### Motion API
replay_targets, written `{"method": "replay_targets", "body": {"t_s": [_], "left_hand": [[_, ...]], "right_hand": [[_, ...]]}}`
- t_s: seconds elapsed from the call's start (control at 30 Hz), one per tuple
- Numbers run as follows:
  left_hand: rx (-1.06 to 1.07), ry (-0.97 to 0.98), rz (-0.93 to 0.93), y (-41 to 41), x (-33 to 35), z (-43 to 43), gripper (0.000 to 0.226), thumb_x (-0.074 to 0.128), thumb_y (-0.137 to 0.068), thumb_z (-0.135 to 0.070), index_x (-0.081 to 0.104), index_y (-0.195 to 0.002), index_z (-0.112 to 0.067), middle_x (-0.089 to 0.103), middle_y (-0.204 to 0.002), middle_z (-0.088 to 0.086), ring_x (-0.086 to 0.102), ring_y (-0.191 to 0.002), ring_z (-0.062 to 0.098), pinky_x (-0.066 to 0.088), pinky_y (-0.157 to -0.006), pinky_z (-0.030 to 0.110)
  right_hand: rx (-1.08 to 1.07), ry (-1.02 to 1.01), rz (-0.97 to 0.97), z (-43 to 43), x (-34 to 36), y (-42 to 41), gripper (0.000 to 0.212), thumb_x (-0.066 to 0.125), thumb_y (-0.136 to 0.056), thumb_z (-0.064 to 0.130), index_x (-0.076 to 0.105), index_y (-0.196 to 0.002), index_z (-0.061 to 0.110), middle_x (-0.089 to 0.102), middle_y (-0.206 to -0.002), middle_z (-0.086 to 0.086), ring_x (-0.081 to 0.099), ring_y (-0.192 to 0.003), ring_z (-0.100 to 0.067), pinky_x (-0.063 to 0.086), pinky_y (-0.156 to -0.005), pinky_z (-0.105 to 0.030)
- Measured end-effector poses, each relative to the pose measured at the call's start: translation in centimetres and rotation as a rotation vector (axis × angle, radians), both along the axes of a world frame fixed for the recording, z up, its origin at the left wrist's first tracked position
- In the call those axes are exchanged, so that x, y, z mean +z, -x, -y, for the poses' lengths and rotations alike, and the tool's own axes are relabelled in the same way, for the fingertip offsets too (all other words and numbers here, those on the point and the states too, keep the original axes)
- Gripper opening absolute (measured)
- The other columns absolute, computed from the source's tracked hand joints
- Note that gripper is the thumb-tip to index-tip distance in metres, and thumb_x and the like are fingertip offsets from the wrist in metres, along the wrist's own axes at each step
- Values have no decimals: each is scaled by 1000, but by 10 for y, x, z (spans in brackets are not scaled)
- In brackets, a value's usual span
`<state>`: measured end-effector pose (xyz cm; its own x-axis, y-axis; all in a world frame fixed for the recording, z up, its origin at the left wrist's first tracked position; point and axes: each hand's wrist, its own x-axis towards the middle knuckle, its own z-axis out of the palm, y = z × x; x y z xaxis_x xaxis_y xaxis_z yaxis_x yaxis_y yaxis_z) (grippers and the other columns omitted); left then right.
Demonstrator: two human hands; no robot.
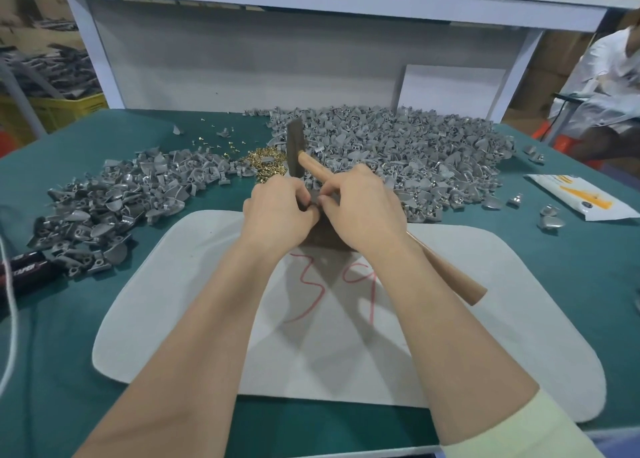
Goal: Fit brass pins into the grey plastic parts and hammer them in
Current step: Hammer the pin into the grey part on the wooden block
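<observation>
Two bare hands meet over a dark block [325, 237] at the far edge of our white felt mat [485, 326]. Right hand [362, 208] grips the wooden-handled hammer [295, 149], whose head sits above the heap of small brass pins [265, 162]. Left hand [277, 215] has its fingers [300, 196] curled tight, but we can't tell what they pinch. Loose grey plastic parts [398, 152] are piled on the green tabletop [561, 270].

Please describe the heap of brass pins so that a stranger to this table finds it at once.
On the green table, beyond the white mat, lie two heaps of grey plastic parts. The brass pins sit in the gap between them, left of the hammer head. They are the only shiny gold pile among dull grey.
</observation>
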<state>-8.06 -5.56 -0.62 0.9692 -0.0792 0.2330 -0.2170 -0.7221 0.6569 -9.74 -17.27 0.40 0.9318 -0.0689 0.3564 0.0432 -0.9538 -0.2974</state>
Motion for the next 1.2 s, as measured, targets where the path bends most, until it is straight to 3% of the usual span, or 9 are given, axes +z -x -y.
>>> {"method": "replay_targets", "body": {"t_s": [0.6,0.83,1.03,1.13,1.2], "left_hand": [[-26,-19,39,-1,-2,0,13,64,-83,-22,58,-72,-21,61,-93,4,55,-103,32,47,-90,44],[-20,-39,46,-2,-3,1,16,64,-83,-22,54,-70,-23,56,-88,1,54,-103,32,46,-88,43],[-21,-43,56,-2,-3,1,15,65,-83,-23,56,-71,-22,59,-89,2,55,-101,32,48,-85,43],[0,-52,56,-1,-4,1,12,64,-83,-25,58,-73,-22,60,-93,1,55,-101,30,48,-86,42],[53,-52,54,-3,-3,-2,11,63,-83,-25,59,-73,-23,64,-96,2,56,-101,31,48,-87,41]], "right_hand": [[-26,-29,-38,-3,0,-7,17,53,-93,29,66,-104,31,38,-97,0,58,-99,-30,36,-70,-33],[-13,-54,-42,-3,2,-5,25,52,-93,29,64,-113,37,53,-113,-6,59,-98,-30,38,-69,-32],[-20,-45,-62,-3,3,-5,17,54,-93,31,68,-101,31,52,-110,-4,60,-98,-29,39,-68,-32],[29,-139,-55,3,1,-5,17,54,-93,28,70,-97,31,58,-109,-4,60,-98,-28,47,-76,-34],[88,-288,-24,8,3,-4,27,52,-93,17,68,-109,32,62,-119,-4,60,-105,-21,49,-89,-35]]}}
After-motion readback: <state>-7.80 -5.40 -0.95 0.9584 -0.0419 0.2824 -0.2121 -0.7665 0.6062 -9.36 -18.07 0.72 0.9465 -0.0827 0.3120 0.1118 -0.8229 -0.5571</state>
